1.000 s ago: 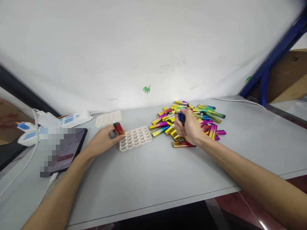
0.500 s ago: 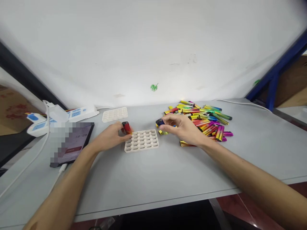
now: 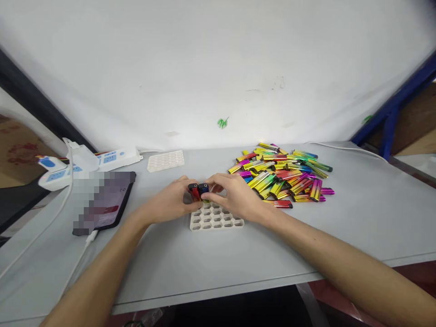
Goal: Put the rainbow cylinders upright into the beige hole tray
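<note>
My left hand (image 3: 173,200) is closed around a red lighter (image 3: 195,192) with a black end facing up. My right hand (image 3: 230,193) pinches a dark blue lighter (image 3: 204,188), also black end up. The two lighters stand side by side, close together, over the back left part of a white tray (image 3: 217,222) with rows of oval slots. Their lower ends are partly hidden by my fingers, so I cannot tell whether they sit in slots. The slots visible at the front hold nothing.
To the right lies a pile of shiny coloured lighters (image 3: 289,175). A second white tray (image 3: 165,161) is at the back left. A tablet (image 3: 116,200) with a cable and a white power strip (image 3: 117,159) are on the left. A wall stands behind the grey table (image 3: 204,263).
My right hand has moved left with the blue lighter, bringing it beside the red one. My left hand has shifted right with the red lighter, and the tray has slid right and nearer.
</note>
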A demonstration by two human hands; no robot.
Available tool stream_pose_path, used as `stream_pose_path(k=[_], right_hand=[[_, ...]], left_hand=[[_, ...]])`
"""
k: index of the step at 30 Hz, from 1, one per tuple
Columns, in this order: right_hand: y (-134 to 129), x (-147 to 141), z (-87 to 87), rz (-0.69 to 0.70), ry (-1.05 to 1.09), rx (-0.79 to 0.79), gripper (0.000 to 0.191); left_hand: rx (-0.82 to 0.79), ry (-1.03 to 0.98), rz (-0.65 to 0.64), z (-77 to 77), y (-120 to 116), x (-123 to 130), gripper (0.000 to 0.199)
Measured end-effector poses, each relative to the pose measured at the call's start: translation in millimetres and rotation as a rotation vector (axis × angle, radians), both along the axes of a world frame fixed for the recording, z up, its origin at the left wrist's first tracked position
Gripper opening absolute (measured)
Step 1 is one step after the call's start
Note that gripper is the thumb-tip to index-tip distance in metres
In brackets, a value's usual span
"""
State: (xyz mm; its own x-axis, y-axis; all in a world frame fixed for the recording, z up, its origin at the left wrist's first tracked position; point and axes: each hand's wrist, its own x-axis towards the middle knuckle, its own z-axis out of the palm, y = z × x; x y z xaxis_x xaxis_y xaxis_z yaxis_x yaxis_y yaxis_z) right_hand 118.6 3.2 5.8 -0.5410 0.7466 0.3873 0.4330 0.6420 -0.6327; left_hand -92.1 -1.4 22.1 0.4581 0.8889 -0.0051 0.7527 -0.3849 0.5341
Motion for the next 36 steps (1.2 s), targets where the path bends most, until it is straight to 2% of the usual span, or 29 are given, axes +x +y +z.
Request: stream_pose_path(k=[4,10,15,20,24,27,32,36], right_hand=[[1,15,5.0,-0.025,-0.085,0.093,0.027],[16,73,10.6,-0.19,-0.362,0.311,0.02],[18,104,8.0,-0.212,-0.5,0.326,0.022],[16,108,4.7,-0.312,-0.546,0.288,0.034],[14,103,-3.2,-0.52,-0.617,0.292,0.059],[13,99,-8.9,-0.622,-0.651,0.331,0.073],[13,96,-14.0,-0.678,-0.643,0.356,0.074],[12,93,-9.4,-0.681,-0.594,0.375,0.071]], left_hand=[[0.027,-0.032,-0.007,-2.6,0,4,0.024],[0.008,0.004,0.015,-7.1,2,9,0.029],[0.0,0.007,0.038,-7.4,3,8,0.03],[0.018,-0.001,0.102,-6.9,4,8,0.03],[-0.012,-0.009,0.173,-6.1,5,9,0.03],[-0.054,-0.013,0.196,-6.3,5,9,0.031],[-0.081,-0.022,0.198,-7.0,5,7,0.034],[-0.086,-0.024,0.196,-7.7,6,5,0.038]])
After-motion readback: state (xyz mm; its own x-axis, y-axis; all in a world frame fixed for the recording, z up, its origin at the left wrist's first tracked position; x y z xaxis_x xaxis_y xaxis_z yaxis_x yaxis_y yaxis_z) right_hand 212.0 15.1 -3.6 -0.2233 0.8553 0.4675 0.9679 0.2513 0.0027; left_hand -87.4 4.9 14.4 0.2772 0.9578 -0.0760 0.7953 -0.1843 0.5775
